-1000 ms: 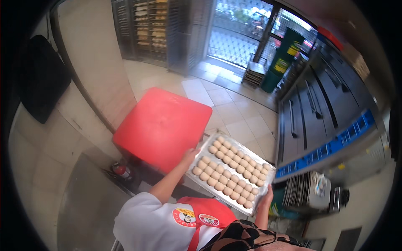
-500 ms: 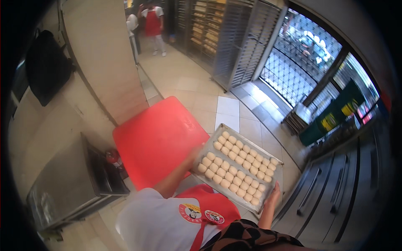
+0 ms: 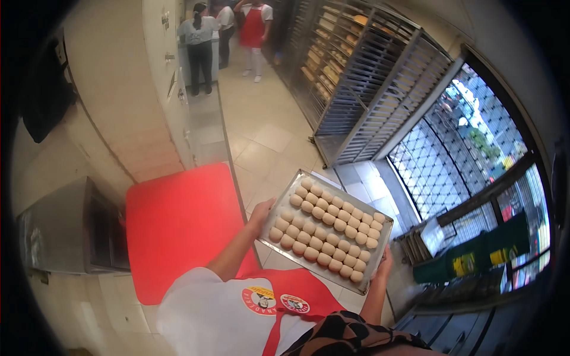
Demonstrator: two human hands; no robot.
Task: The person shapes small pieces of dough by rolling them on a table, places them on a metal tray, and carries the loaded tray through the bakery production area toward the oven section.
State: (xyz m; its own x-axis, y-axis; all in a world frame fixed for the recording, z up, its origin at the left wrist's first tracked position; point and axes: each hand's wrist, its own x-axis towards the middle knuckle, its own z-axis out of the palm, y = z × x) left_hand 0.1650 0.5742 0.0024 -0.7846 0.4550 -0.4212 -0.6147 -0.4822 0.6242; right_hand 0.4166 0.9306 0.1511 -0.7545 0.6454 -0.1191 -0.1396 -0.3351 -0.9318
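Observation:
A metal baking tray is held out in front of me, slightly tilted across the view. On it, pale round dough balls lie in close rows, split into two blocks by a bare strip. My left hand grips the tray's left edge, its fingers partly hidden beneath. At the opposite short side, my right hand is closed on the tray's edge near the right corner. Just left of the tray stands a red table, below my left forearm.
Tall metal racks with loaded trays line the right of the tiled aisle. People in work clothes stand at its far end. A lattice gate, green bins and a pale wall flank me. A steel cabinet stands left.
My view has turned right and advanced along the aisle, with the racks nearer and more people visible. Both hands still hold the tray, and the red table has shifted left in view.

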